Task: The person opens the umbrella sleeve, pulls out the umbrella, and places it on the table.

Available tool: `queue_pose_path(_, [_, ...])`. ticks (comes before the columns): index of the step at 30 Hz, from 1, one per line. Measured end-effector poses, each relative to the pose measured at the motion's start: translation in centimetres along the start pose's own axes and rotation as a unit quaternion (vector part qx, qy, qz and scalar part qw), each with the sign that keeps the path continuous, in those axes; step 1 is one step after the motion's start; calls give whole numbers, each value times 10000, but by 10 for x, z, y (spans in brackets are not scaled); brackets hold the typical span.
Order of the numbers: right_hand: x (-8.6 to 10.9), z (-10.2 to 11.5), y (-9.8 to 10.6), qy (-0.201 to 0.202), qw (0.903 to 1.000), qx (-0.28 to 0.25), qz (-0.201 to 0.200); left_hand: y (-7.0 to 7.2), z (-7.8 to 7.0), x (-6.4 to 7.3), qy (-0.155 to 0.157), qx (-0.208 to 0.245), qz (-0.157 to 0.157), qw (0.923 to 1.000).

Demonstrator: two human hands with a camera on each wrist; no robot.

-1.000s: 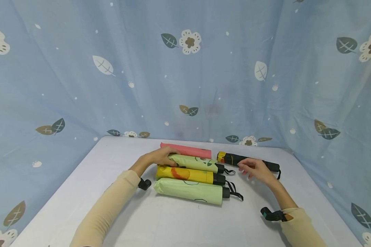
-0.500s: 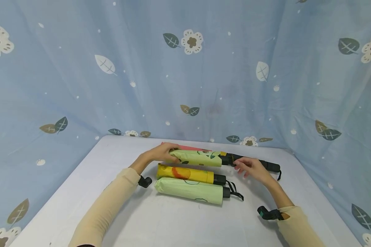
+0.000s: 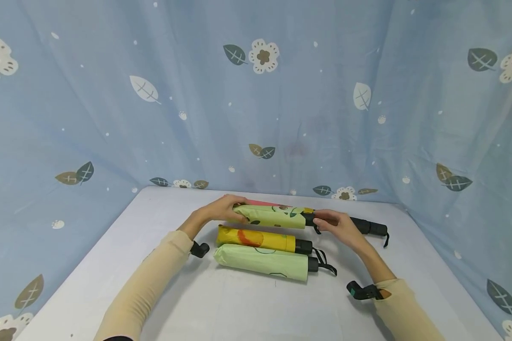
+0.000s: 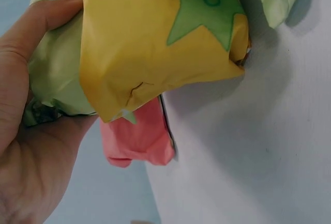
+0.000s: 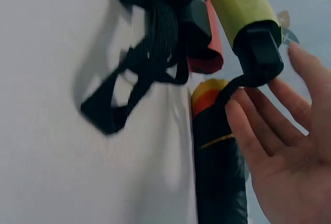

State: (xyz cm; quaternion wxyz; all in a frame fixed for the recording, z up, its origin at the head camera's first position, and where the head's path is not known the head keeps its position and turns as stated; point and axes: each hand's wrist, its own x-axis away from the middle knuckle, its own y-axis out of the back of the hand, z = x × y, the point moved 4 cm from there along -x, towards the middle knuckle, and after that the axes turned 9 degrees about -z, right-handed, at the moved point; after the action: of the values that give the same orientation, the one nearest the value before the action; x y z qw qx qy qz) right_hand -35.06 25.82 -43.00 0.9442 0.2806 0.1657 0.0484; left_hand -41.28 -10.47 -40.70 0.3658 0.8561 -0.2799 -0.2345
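Note:
My left hand point(image 3: 227, 208) grips the left end of a light green folded umbrella point(image 3: 273, 217) with a leaf print, thumb on one side and palm on the other in the left wrist view. That umbrella is raised off the table. At its other end, my right hand point(image 3: 340, 227) is by the black handle point(image 5: 260, 56). In the right wrist view its fingers, nearly straight, touch or almost touch the handle's end and strap. A yellow folded umbrella point(image 3: 260, 239) and a second light green umbrella point(image 3: 262, 263) lie in front on the table.
Behind the raised umbrella lies a pink folded umbrella point(image 3: 269, 203), mostly hidden. A black folded umbrella point(image 3: 373, 227) with a yellow end lies at the back right, partly behind my right hand. A blue patterned curtain point(image 3: 294, 118) surrounds the white table point(image 3: 256, 308).
My left hand has lifted the leaf-print umbrella and shifted it backward, over the pink one. My right hand has moved left to its handle. The front two umbrellas have stayed put.

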Motion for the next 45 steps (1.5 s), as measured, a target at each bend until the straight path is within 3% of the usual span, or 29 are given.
queue_pose_path(4, [-3, 4, -5, 181, 9992, -303, 162, 1, 0, 0, -70, 32, -25, 10000])
queue_pose_path(9, [-6, 5, -9, 244, 9992, -289, 128, 1, 0, -1, -92, 119, 14, 9999])
queue_pose_path(28, [-5, 3, -15, -491, 9945, -904, 183, -8, -17, -4, 284, -535, 18, 9982])
queue_pose_path(34, [-5, 6, -14, -495, 9929, -1045, 266, -9, -15, -6, 140, -356, 22, 9993])
queue_pose_path(45, [-3, 1, -16, -858, 9911, -926, 430, -9, -14, -4, 51, -349, 40, 9994])
